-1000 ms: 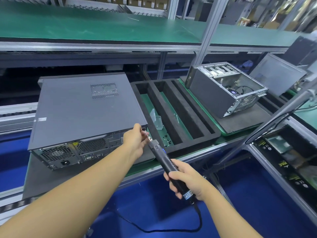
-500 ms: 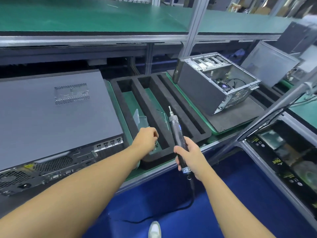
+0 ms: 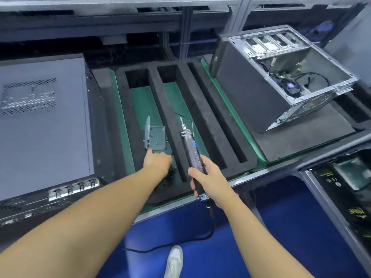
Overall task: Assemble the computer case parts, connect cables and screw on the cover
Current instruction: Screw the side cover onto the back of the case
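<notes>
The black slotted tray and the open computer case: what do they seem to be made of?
Black slotted tray: probably foam, matte; its surface looks porous and its cut edges soft. Open computer case: seemingly sheet steel; the frame is bare, silvery and punched with slots, while the outer side looks dark and matte, perhaps painted.

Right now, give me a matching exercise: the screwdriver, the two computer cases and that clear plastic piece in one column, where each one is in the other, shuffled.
Things
1. electric screwdriver
2. closed computer case
3. open computer case
4. clear plastic piece

Places
A. on the right, side open, cables showing
B. in the foam tray's left slot, just beyond the left hand
C. gripped in the right hand
D. on the left, cover on

Pairs: 1-C, 2-D, 3-A, 4-B
</notes>
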The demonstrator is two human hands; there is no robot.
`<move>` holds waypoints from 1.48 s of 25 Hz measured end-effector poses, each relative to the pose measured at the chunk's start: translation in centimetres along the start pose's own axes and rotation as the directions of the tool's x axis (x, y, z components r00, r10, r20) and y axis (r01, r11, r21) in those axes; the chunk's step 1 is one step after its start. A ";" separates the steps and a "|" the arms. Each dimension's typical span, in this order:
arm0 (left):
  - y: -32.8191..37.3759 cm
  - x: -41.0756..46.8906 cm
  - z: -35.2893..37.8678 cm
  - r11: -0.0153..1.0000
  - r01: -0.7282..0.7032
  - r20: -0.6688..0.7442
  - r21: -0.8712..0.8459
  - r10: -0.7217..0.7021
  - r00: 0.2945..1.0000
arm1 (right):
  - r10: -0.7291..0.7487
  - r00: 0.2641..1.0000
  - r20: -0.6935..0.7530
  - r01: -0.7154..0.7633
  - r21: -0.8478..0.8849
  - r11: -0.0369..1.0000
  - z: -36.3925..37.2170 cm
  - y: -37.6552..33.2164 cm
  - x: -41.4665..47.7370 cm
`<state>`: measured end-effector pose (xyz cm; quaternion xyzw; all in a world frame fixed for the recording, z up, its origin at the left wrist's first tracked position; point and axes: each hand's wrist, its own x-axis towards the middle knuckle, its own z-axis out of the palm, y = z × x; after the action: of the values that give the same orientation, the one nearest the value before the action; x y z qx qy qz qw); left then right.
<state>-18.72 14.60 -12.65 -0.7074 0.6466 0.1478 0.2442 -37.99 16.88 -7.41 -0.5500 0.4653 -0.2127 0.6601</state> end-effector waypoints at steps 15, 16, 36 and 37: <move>0.5 1.4 0.2 0.984 -0.029 0.068 -0.178 0.042 0.997 | 0.040 0.999 0.036 -0.040 -0.012 0.999 -0.7 2.0 -0.3; 0.4 1.6 -0.7 0.948 -0.022 0.061 -0.317 0.044 0.997 | 0.047 0.998 0.030 -0.047 -0.014 0.999 -0.9 2.2 -0.3; -8.3 -20.0 -4.4 -0.817 -0.220 -0.273 -0.534 -0.080 0.959 | -0.148 0.976 0.162 0.149 0.005 0.989 9.3 -4.8 -14.1; -9.0 -20.7 -4.4 -0.823 -0.220 -0.288 -0.524 -0.072 0.955 | -0.145 0.977 0.158 0.150 -0.018 0.989 9.7 -5.0 -14.6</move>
<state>-12.83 30.08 3.24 -0.3624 0.1558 0.6309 -0.6681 -35.51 32.05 2.41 -0.6077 0.3733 -0.2104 0.6686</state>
